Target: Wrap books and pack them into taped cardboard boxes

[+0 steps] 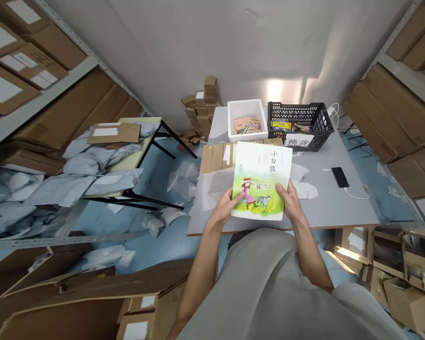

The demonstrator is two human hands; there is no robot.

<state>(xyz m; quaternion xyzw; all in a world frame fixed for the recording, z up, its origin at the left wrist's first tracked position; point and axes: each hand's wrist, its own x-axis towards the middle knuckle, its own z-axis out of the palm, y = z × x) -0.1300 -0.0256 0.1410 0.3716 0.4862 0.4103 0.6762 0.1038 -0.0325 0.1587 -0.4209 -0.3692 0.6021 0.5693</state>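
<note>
Both hands hold up a children's book (260, 182) over the near edge of the grey table, its front cover facing me. A girl in a red hat and a grey wolf-like animal are drawn on the green and white cover. My left hand (225, 206) grips the left edge, thumb on the cover. On the right edge, my right hand (290, 202) does the same, its fingers behind the book. Beneath and behind it, a flat cardboard package (216, 159) and a clear-looking wrapped packet (220, 183) lie on the table, partly hidden.
On the grey table (340, 208) stand a white foam box (247, 106) and a black plastic crate (300, 113), both with small goods. A phone (340, 177) lies right, on a cable. Grey parcels (109, 182) cover a side table. Cartons (203, 106) are stacked behind; shelves flank both sides.
</note>
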